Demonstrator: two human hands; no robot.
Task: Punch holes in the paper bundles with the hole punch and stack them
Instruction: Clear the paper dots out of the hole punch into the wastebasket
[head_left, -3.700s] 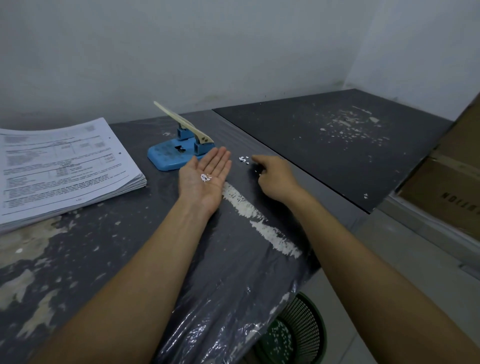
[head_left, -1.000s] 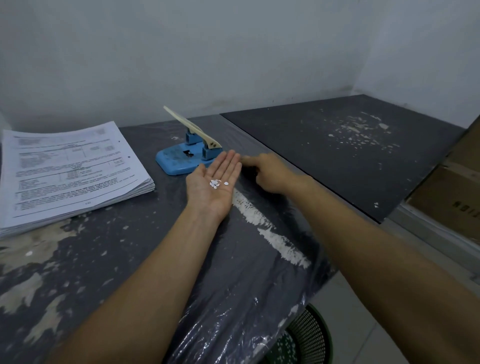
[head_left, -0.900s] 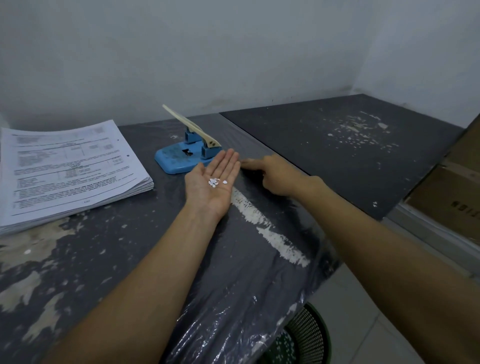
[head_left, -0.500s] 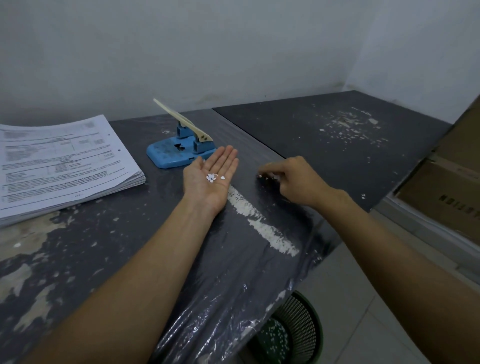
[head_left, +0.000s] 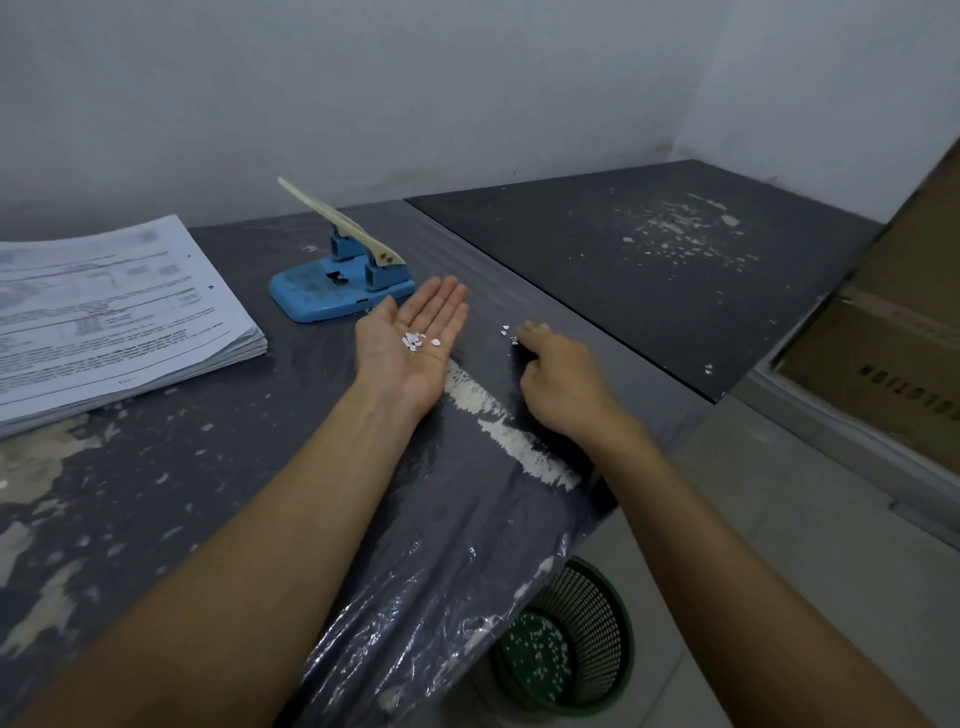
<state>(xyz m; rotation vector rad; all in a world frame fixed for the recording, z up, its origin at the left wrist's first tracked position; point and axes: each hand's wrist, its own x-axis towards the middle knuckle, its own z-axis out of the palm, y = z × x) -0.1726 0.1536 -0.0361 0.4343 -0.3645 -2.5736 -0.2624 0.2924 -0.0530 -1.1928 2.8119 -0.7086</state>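
A green bin (head_left: 566, 639) sits below the table edge (head_left: 363, 519), likely for the chads. The left hand (head_left: 410, 343) lies palm-up, fingers straight, cupping chads (head_left: 415, 341); the right hand (head_left: 558, 374), fingers curled, picks at more (head_left: 508, 332). Beyond stand the punch (head_left: 340, 283), lever up, and the stack (head_left: 104, 312) at far left.

Cut off and unreadable

Paper stack (head_left: 104, 312) at desk's left edge cropped by frame, print too blurred to read; right hand (head_left: 563, 376) fingertips hidden, grasp unclear.
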